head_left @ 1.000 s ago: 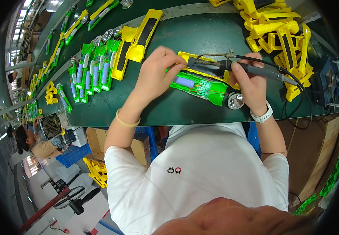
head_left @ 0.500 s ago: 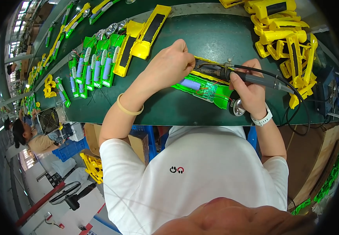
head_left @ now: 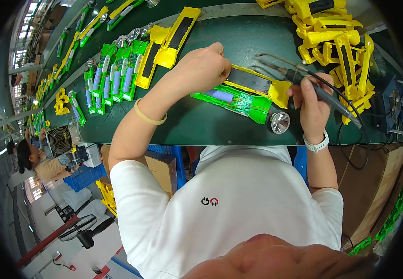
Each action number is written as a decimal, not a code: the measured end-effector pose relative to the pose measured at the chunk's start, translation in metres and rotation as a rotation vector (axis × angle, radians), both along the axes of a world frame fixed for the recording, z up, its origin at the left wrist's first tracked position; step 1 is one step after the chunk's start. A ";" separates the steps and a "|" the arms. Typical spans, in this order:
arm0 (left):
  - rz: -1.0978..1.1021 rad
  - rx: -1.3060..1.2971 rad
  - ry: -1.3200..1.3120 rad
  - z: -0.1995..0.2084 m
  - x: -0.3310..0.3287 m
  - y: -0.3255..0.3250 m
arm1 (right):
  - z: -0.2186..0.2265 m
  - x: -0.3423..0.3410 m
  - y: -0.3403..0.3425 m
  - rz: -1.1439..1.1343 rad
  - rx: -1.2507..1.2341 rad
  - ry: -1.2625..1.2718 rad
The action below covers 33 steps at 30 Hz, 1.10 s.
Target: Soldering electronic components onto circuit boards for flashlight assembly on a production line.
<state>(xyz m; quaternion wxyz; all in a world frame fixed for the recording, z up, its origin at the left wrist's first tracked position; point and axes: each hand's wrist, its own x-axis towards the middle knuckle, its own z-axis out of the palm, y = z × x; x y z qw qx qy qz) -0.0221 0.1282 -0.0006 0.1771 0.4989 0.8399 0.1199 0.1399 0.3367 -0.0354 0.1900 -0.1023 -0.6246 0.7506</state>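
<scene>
On the far left of the green surface [head_left: 201,125], a row of open green torch halves [head_left: 113,79] with pale blue cells lies side by side, and just right of them sit two yellow shells [head_left: 171,39] with dark panels. None of these crowd the work; they are well apart from it.

Nearer the middle, the left hand [head_left: 201,67] is closed in a pinching grip at the end of the open green torch body [head_left: 231,100], which lies flat before the person with its blue cell, circuit board and thin wires exposed, a yellow shell half [head_left: 257,83] touching its far side and a silver reflector [head_left: 280,123] at its right end. What the fingers pinch is too small to tell.

To the right, the right hand [head_left: 310,104] is wrapped around a soldering iron [head_left: 299,76], its tip raised above the yellow half. To my eye the risk is the hot tip straying onto plastic, the loose wires, or the left fingers close by. Its black cable [head_left: 350,153] loops off the edge and could drag the aim. Further right, the heap of yellow shells [head_left: 341,42] hems in that elbow.
</scene>
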 end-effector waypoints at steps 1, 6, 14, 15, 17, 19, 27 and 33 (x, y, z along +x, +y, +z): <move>-0.002 0.000 0.003 0.000 -0.001 0.001 | -0.002 -0.001 0.000 -0.002 0.000 0.003; -0.032 -0.005 0.002 -0.001 -0.001 0.003 | -0.011 -0.001 0.001 -0.123 -0.061 0.036; -0.061 0.100 -0.074 0.007 -0.017 0.003 | -0.015 0.001 0.004 -0.145 -0.085 0.081; 0.036 0.152 -0.031 0.009 -0.021 0.005 | -0.016 0.000 0.005 -0.149 -0.083 0.083; -0.007 0.339 0.195 -0.009 -0.017 0.003 | -0.014 -0.003 0.005 -0.161 -0.112 0.101; -0.152 0.353 0.287 -0.018 -0.016 0.004 | -0.012 -0.005 0.005 -0.190 -0.089 0.114; -0.197 0.302 -0.127 -0.027 0.033 -0.032 | -0.019 -0.002 0.023 -0.306 -0.122 0.202; 0.061 0.455 -0.130 0.009 -0.057 -0.021 | -0.029 0.003 0.029 -0.396 -0.021 0.208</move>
